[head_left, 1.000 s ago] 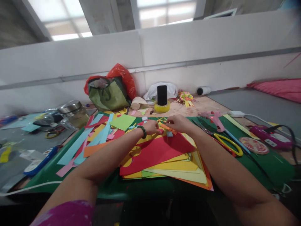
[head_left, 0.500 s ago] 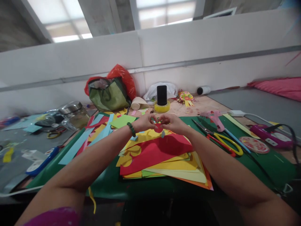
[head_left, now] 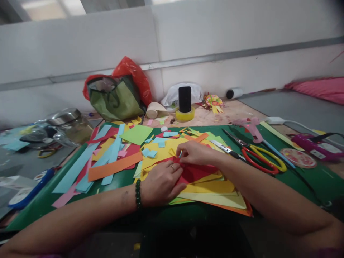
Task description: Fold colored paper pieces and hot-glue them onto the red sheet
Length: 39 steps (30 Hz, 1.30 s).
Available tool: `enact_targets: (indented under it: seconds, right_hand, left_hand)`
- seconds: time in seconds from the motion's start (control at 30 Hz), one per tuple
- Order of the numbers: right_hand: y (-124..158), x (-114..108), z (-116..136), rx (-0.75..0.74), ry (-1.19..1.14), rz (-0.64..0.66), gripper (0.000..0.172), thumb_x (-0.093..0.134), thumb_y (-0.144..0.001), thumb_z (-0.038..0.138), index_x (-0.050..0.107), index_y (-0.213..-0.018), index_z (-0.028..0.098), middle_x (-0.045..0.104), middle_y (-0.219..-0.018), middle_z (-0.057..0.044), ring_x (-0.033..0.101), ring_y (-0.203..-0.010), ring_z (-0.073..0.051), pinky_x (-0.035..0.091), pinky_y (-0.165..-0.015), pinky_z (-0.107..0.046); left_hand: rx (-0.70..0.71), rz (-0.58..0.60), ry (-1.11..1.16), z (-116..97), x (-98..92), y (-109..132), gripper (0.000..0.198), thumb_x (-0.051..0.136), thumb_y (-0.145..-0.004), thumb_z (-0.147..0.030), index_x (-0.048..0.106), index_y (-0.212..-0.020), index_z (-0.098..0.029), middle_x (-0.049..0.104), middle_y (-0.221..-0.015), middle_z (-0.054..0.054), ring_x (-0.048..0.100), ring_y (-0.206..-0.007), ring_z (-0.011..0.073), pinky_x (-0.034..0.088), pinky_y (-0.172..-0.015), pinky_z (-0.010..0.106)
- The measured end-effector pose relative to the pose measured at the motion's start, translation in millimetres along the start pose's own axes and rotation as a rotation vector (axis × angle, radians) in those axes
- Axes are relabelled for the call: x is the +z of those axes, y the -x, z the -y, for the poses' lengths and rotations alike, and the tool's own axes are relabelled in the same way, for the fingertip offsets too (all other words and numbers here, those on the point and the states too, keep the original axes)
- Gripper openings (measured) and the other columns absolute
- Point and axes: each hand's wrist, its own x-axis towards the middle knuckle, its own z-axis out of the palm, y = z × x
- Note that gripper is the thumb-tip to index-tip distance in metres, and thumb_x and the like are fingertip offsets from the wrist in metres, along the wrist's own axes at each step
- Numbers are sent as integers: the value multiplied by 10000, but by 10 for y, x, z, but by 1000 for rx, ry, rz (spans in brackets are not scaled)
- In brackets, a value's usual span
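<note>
My left hand (head_left: 162,182) lies palm down over the red paper (head_left: 197,173), fingers stretched out, with a ring and a green bead bracelet on that arm. Just beyond its fingertips, my right hand (head_left: 196,153) pinches low over the same sheet; what sits between its fingertips is too small to make out. Beneath both hands is a stack of yellow paper (head_left: 212,187) with cream, green and orange sheets below. Small blue paper pieces (head_left: 149,153) are scattered on top. A utility knife (head_left: 227,148) rests beside my right wrist.
To the right are scissors (head_left: 259,156), a pink glue gun (head_left: 249,128) and a purple device (head_left: 313,146). Coloured strips (head_left: 114,166) spread leftward on the green mat (head_left: 129,193). A phone (head_left: 185,99) stands in yellow tape (head_left: 185,114) behind; a green bag (head_left: 115,100) and glass jar (head_left: 72,125) are back left.
Both hands have come down from holding up a small red piece to the paper stack. My left hand has flattened onto the red sheet. The view has tilted down.
</note>
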Motion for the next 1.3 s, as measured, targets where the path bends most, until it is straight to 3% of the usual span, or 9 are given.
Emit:
enact_targets:
  seconds: [0.13,0.37,0.47,0.57,0.7,0.83,1.03,1.2,1.3]
  right_hand:
    - [34,-115,-68,-53,228,10,218,567,-834,160,749,-951,181,758,-915,-50,665,-785,-162,431,-652,-224]
    - [48,-243,-147,127,451,-182,244,581,-833,216,751,-1008,226,748,-866,-46,653,-755,-185,380,-611,-251]
    - [55,-203,-103,52,410,-116,258,645,-791,241,745,-1028,232,736,-918,-41,645,-759,-175,383,-606,-239]
    - [60,-196,-120,56,456,-51,198,634,-754,159,767,-888,217,740,-927,-51,640,-763,-181,378,-605,-245]
    - [31,-261,-251,96,408,-274,186,573,-809,202,755,-845,192,732,-838,-58,619,-723,-178,386,-612,-258]
    - [-17,-250,-323,-79,189,-496,218,562,-831,262,736,-917,164,717,-830,-64,604,-707,-163,431,-639,-258]
    - [74,-212,-40,-147,229,-394,203,544,-836,250,735,-867,186,740,-884,-63,646,-782,-179,466,-702,-275]
    - [400,-456,252,-60,424,-356,213,551,-854,281,748,-913,225,748,-886,-47,646,-799,-198,456,-710,-291]
    - [633,-619,187,52,497,-374,237,548,-860,343,752,-913,235,738,-827,-39,630,-736,-188,437,-662,-287]
  left_hand:
    - [-18,10,34,27,87,38,502,356,-975,-463,652,-1116,-84,675,-1062,173,614,-917,278,533,-822,429]
    - [-22,41,51,45,74,111,586,305,-974,-533,632,-1202,-103,672,-1140,175,623,-978,290,530,-828,427]
    - [-27,65,73,31,54,114,603,271,-982,-537,645,-1170,-103,675,-1133,169,624,-978,285,523,-839,422]
    - [-20,86,90,22,46,112,609,276,-981,-540,638,-1177,-91,676,-1121,170,621,-976,282,521,-832,408]
    - [6,76,97,29,56,116,629,309,-971,-556,605,-1224,-62,670,-1123,190,617,-980,284,517,-838,401]
    - [24,77,126,37,52,106,602,366,-946,-587,649,-1138,-92,674,-1108,176,617,-974,282,512,-850,399]
    - [44,65,206,43,39,110,598,388,-934,-589,644,-1140,-89,671,-1107,171,619,-983,285,502,-887,418]
    - [28,48,196,52,53,136,611,398,-921,-618,621,-1175,-110,616,-1213,185,583,-1082,302,490,-914,418]
    - [18,66,167,45,54,136,611,387,-928,-605,612,-1188,-100,622,-1175,189,581,-1031,306,491,-894,441]
